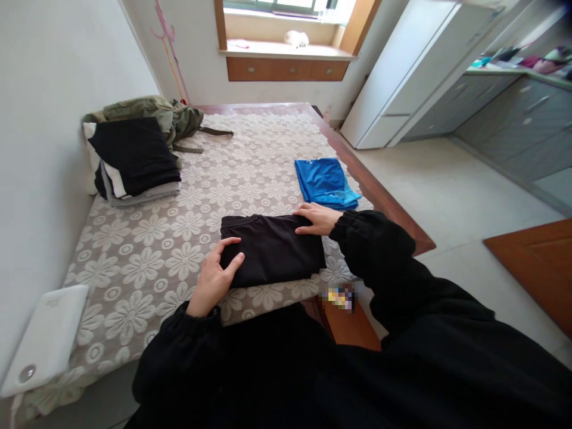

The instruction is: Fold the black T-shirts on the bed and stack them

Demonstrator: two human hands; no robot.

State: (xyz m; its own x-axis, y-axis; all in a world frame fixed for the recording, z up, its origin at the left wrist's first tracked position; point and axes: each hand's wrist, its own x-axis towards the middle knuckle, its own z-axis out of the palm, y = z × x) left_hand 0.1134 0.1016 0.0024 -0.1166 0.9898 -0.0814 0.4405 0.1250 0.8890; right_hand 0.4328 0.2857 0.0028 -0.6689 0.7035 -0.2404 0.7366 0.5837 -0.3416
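Observation:
A black folded garment (272,253) lies flat near the front edge of the table, with a waistband-like seam along its far side. My left hand (213,277) rests at its left end, thumb and index finger apart on the cloth, the other fingers partly hidden. At the far right corner, my right hand (318,219) touches the top of the garment with its fingers extended and thumb apart. Just beyond my right hand is a folded blue garment (324,182).
A patterned floral cloth (149,229) covers the wooden table. Folded black and grey clothes (134,155) stand stacked at the left wall, beside an olive green bag (147,110). A white device (47,336) lies at the near left. Below the front edge is a wooden stool (353,328).

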